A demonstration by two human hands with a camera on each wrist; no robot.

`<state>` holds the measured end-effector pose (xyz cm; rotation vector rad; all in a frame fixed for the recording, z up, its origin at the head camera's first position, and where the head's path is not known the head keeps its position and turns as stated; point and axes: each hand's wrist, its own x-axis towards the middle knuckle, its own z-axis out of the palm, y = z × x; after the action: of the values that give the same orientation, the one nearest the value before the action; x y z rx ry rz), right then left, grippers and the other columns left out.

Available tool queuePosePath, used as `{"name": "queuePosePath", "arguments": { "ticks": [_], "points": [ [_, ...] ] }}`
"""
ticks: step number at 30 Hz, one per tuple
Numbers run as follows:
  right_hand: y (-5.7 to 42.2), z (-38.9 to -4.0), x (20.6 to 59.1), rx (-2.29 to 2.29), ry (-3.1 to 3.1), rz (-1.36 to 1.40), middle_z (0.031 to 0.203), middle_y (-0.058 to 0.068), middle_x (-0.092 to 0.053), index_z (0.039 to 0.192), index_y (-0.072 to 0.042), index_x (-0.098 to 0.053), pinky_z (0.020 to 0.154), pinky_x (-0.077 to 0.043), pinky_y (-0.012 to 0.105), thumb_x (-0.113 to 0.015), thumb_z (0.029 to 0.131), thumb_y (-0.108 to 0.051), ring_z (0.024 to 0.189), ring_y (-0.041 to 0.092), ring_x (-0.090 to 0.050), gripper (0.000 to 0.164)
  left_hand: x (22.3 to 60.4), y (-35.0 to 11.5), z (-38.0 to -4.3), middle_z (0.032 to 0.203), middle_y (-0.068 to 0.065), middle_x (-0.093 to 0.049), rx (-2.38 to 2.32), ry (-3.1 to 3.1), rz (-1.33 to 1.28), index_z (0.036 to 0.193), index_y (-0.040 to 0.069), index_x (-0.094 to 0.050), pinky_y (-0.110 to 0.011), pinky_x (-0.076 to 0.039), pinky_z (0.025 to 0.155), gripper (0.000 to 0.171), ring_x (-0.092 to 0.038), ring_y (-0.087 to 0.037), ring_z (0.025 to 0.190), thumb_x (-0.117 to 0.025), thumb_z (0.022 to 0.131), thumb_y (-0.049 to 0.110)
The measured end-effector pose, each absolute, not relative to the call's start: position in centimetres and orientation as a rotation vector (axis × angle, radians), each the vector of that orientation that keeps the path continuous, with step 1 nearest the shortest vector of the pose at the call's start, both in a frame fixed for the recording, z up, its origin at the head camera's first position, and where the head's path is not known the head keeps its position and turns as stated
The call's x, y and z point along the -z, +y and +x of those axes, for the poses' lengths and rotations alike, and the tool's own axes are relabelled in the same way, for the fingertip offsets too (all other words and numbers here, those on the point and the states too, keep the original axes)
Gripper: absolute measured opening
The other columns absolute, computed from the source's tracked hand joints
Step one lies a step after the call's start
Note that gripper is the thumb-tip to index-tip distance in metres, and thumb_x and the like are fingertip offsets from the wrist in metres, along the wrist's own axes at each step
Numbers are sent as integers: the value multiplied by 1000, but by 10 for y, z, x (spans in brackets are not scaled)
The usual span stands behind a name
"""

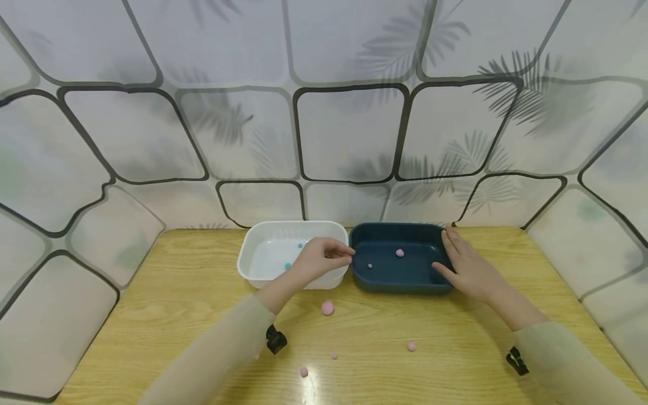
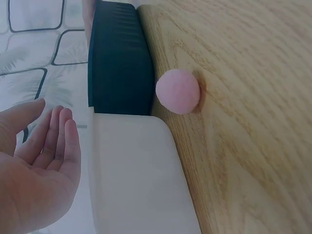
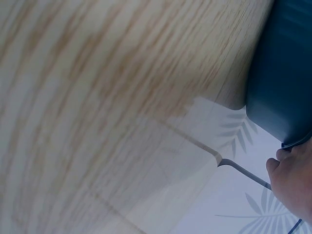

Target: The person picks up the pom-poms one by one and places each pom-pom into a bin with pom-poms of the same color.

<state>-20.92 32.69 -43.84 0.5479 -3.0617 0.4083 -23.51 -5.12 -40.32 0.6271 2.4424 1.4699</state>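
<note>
My left hand [image 1: 324, 260] hovers over the right side of a white plastic bin [image 1: 243, 264], fingertips close to where it meets a dark blue bin [image 1: 405, 288]. In the left wrist view the left thumb stands apart from loosely bent fingers [image 2: 70, 141], with nothing between them. My right hand [image 1: 471, 270] rests on the right rim of the blue bin, fingers stretched along it and thumb reaching over the inside. Two pink balls, a larger one [image 1: 400, 253] and a tiny one [image 1: 370, 266], lie in the blue bin. Small teal balls [image 1: 287, 266] lie in the white bin.
On the wooden table [image 1: 182, 304], a large pink ball [image 1: 327, 307] lies just in front of the bins. Smaller pink balls [image 1: 412, 346] are scattered nearer the front, including one [image 1: 304, 372] near the left sleeve. A patterned wall covering [image 1: 349, 135] rises behind the bins.
</note>
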Motion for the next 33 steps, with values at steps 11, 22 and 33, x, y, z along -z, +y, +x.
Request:
{"name": "queuePosePath", "arguments": {
  "ticks": [11,22,33],
  "points": [
    [327,-208,437,-397,-3074,533,175,34,-3,165,13,-10,127,-22,69,-57,109,-43,162,52,-9,92,400,-87,-209,104,-16,-80,-1535,2401,645,115,1,-80,-19,-57,77,21,-68,-4,85,-77,98,12],
    [327,-209,438,-388,-3066,537,174,34,-5,165,13,-11,127,-23,70,-58,109,-42,162,52,-11,91,405,-120,-175,107,-22,-79,-1604,2343,673,113,-6,-77,-19,-61,80,20,-70,-1,88,-74,98,6],
    [326,-209,437,-397,-3072,538,174,34,-6,164,14,-11,127,-23,68,-56,109,-45,162,52,-11,93,415,-143,-150,110,-31,-76,-1633,2273,661,114,-13,-73,-16,-61,82,22,-69,3,88,-74,96,1]
  ]
}}
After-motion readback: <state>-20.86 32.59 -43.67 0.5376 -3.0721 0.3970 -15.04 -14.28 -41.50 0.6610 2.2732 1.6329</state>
